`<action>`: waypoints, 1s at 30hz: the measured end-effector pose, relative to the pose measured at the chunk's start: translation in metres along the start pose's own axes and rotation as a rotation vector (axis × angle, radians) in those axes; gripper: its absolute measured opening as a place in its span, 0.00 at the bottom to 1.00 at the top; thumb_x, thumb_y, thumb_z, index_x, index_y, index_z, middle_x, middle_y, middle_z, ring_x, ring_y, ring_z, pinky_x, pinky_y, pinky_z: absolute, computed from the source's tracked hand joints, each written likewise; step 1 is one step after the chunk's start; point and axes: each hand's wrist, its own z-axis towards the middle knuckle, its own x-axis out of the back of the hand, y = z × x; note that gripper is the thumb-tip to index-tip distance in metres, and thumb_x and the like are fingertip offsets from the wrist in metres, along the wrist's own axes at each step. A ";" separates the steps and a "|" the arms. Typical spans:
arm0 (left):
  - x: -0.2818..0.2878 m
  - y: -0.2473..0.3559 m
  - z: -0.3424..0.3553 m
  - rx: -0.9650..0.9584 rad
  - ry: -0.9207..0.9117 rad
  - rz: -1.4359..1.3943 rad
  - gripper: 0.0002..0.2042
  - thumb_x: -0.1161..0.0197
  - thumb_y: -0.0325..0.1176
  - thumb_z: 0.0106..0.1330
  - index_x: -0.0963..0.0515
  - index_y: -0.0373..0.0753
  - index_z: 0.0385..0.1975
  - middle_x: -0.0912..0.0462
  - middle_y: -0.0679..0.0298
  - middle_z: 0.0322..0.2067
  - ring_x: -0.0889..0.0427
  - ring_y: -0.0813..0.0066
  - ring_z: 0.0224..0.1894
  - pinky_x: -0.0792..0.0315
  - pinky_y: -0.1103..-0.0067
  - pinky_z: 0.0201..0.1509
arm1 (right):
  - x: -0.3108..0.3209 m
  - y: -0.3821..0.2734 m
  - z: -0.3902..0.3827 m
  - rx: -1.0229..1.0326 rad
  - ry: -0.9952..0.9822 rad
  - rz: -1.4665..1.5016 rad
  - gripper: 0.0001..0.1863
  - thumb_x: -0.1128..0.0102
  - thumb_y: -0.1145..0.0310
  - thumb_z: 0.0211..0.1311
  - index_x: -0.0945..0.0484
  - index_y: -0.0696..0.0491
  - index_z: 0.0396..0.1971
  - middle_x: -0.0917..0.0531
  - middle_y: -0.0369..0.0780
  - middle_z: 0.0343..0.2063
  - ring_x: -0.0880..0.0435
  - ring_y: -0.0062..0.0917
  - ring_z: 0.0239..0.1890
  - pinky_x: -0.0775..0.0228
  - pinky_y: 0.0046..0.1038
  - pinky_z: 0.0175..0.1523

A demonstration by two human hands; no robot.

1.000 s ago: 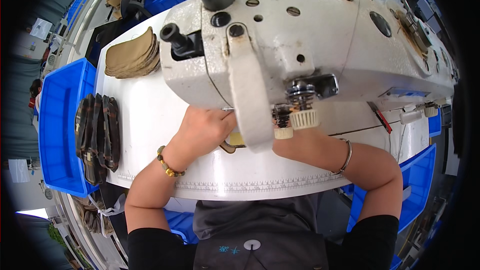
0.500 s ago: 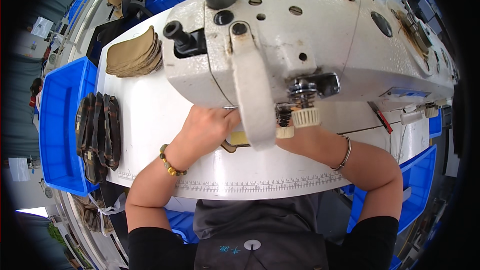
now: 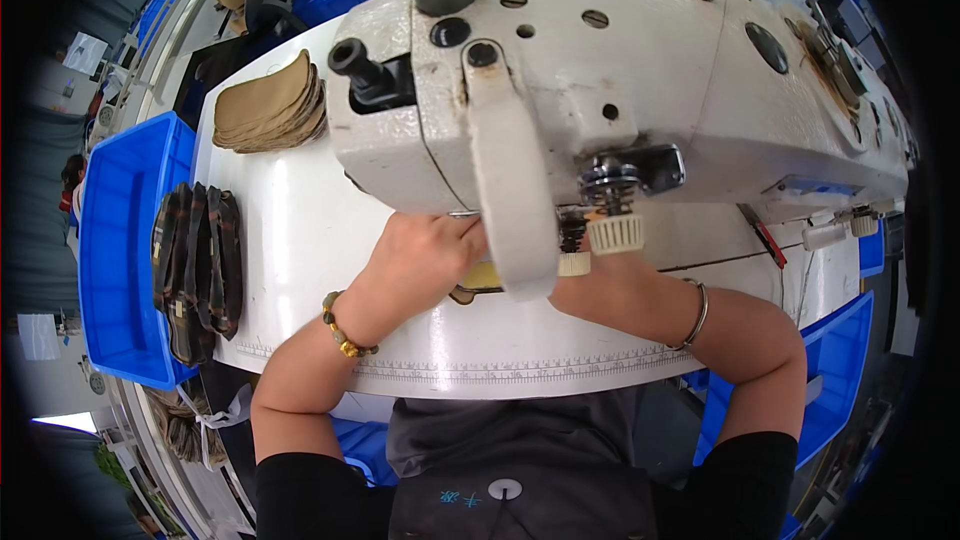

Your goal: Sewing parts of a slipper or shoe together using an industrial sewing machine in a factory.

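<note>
My left hand (image 3: 425,255) is under the front of the white sewing machine (image 3: 600,70), its fingers curled together at the needle area, partly hidden by the machine's lever. Beneath it pokes out the edge of a brown fabric piece (image 3: 462,295), beside a yellow patch (image 3: 483,276). My right hand (image 3: 600,283) reaches under the machine from the other side. The machine's arm and tension knobs cover its fingers, so their grip cannot be seen. A small dark edge (image 3: 353,181) shows at the left of the machine head.
Brown cut fabric pieces (image 3: 268,105) lie stacked at the far left of the white table (image 3: 300,240). Dark plaid pieces (image 3: 197,270) stand by the blue bin (image 3: 125,250). Red-handled tool (image 3: 765,237) lies at right; another blue bin (image 3: 835,370) sits below it. A printed ruler (image 3: 530,370) follows the front edge.
The brown fabric piece under my left hand has shifted a little and shows less. A dark edge has appeared at the left of the machine head. Both hands stay nearly in place.
</note>
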 end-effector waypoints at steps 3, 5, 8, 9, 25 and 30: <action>-0.001 0.005 -0.005 0.056 -0.111 0.051 0.11 0.36 0.27 0.47 0.18 0.36 0.33 0.20 0.62 0.28 0.19 0.65 0.30 0.23 0.72 0.32 | -0.021 0.009 -0.013 0.158 0.090 -0.073 0.08 0.35 0.71 0.38 0.22 0.46 0.22 0.29 0.37 0.23 0.25 0.30 0.26 0.38 0.33 0.27; 0.000 0.009 -0.002 0.075 -0.048 -0.017 0.11 0.37 0.26 0.48 0.18 0.37 0.33 0.20 0.62 0.30 0.19 0.65 0.31 0.24 0.72 0.31 | -0.017 0.004 -0.014 0.088 0.024 -0.048 0.07 0.35 0.70 0.38 0.23 0.46 0.21 0.28 0.37 0.25 0.25 0.31 0.28 0.38 0.33 0.28; -0.003 0.014 -0.003 0.096 0.035 -0.056 0.11 0.39 0.25 0.50 0.18 0.38 0.35 0.22 0.62 0.32 0.20 0.67 0.32 0.26 0.74 0.29 | -0.019 -0.001 -0.011 -0.127 -0.072 0.149 0.07 0.38 0.73 0.47 0.22 0.51 0.29 0.22 0.40 0.27 0.20 0.32 0.30 0.31 0.31 0.31; -0.005 0.015 -0.004 0.095 0.058 -0.031 0.11 0.39 0.26 0.51 0.18 0.38 0.36 0.22 0.62 0.33 0.20 0.68 0.31 0.27 0.74 0.28 | -0.019 -0.002 -0.009 -0.275 -0.104 0.320 0.09 0.42 0.76 0.57 0.20 0.56 0.38 0.17 0.42 0.28 0.16 0.32 0.31 0.24 0.30 0.33; 0.011 0.011 -0.007 0.175 -0.081 -0.059 0.13 0.35 0.24 0.51 0.17 0.40 0.38 0.21 0.64 0.32 0.19 0.66 0.33 0.26 0.72 0.33 | 0.010 -0.002 0.012 -0.442 -0.440 0.202 0.08 0.44 0.77 0.58 0.20 0.57 0.37 0.16 0.38 0.29 0.15 0.29 0.35 0.22 0.29 0.41; 0.007 -0.007 -0.010 0.262 -0.091 -0.206 0.08 0.35 0.24 0.57 0.18 0.40 0.37 0.18 0.60 0.32 0.18 0.61 0.34 0.25 0.71 0.35 | 0.007 0.003 0.012 -0.260 -0.185 0.091 0.02 0.40 0.73 0.45 0.23 0.55 0.21 0.22 0.40 0.20 0.20 0.29 0.23 0.29 0.29 0.27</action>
